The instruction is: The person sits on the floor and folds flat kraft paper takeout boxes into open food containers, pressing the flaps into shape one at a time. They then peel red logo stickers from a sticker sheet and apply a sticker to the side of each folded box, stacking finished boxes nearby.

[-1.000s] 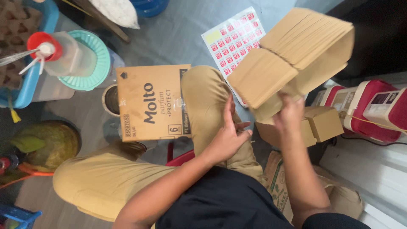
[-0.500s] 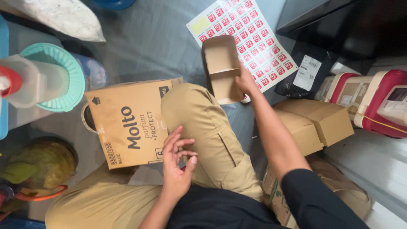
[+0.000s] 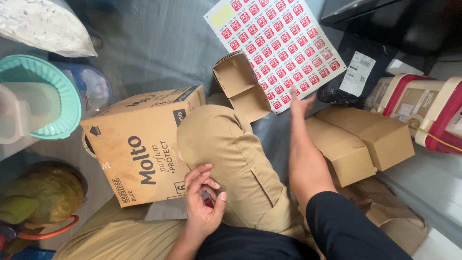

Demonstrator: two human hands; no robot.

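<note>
Grey floor spreads under a seated person whose left hand (image 3: 202,200) rests loosely curled and empty against the bent knee beside a large printed carton (image 3: 139,149), while the blurred right hand (image 3: 301,102), fingers spread and holding nothing, hovers between the small open cardboard box (image 3: 240,86) and the sticker sheet (image 3: 279,45).

The right hand (image 3: 302,102) is blurry, so its fingers cannot be told apart. The left hand (image 3: 203,200) curls over something small and red, and too little of it shows to tell what it is. The knee (image 3: 226,144) hides one corner of the big box (image 3: 139,149). The white bag (image 3: 41,24) is cut off by the top edge. The red and white cooler (image 3: 428,110) runs off the right edge.
</note>
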